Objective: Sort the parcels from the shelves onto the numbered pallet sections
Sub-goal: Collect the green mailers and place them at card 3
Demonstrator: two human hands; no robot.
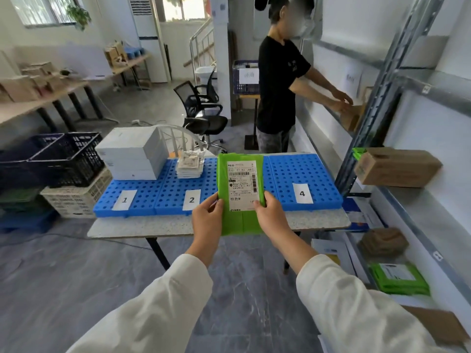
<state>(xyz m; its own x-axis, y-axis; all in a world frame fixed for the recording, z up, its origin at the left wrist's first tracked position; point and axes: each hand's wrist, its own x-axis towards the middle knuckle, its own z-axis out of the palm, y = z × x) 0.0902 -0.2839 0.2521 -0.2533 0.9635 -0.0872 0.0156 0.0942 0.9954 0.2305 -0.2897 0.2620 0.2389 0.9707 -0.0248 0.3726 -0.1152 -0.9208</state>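
The green parcel (240,200) is held up in the air in front of the table (163,226), its label facing the person; both hands are clamped on its lower half, the left hand (207,216) on the left edge, the right hand (270,215) on the right, thumbs on the front; it lies on no section yet. The chief risk is a wrong section; the parcel hides the stretch of blue pallet (293,171) between card 2 (191,200) and card 4 (302,193), where a third card presumably sits, and the shipping label (242,183) is printed small, so a misread code would send it astray. The wrapper looks like slick, soft film, flat and rectangular with a centre seam; a thumb pinch on it could slide, and the parcel would drop to the floor short of the table. The pallet is rigid moulded plastic pierced with round holes; a limp bag should lie flat there, though a careless toss could skid it into the small packets (190,165) on section 2; white cartons (132,156) sit square on section 1.
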